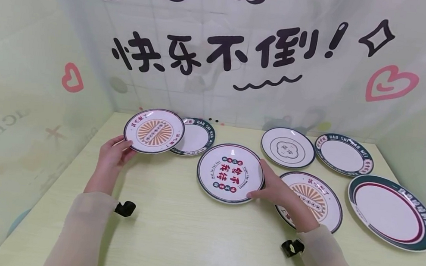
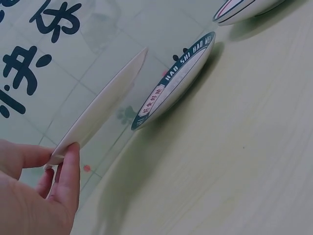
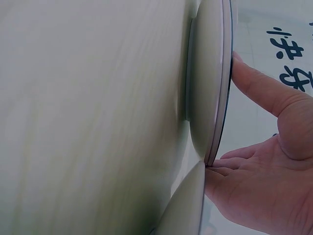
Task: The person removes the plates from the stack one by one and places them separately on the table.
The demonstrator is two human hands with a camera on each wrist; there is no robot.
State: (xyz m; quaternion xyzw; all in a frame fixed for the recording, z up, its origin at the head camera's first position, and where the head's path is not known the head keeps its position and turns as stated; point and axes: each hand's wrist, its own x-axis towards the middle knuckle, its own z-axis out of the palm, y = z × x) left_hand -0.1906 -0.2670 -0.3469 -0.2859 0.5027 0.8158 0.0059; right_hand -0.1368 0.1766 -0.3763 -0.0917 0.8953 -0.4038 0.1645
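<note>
My left hand (image 1: 111, 155) pinches the near-left rim of a round white plate (image 1: 154, 131) with an orange sunburst print. That plate is raised and tilted; the left wrist view shows its pale underside (image 2: 100, 110) well above the table. Partly behind it lies a green-rimmed plate (image 1: 201, 137). My right hand (image 1: 275, 189) grips the right edge of a white plate (image 1: 230, 174) with red and teal characters, thumb over the rim. In the right wrist view this plate's edge (image 3: 215, 73) shows a doubled rim, with its foot at the table surface.
Right of centre, another sunburst plate (image 1: 317, 196) lies partly under my right forearm. Behind it are a plate with a line emblem (image 1: 287, 147) and a green-rimmed plate (image 1: 343, 155). A large oval plate (image 1: 388, 210) sits far right. A printed cloth backdrop (image 1: 201, 93) closes off the back.
</note>
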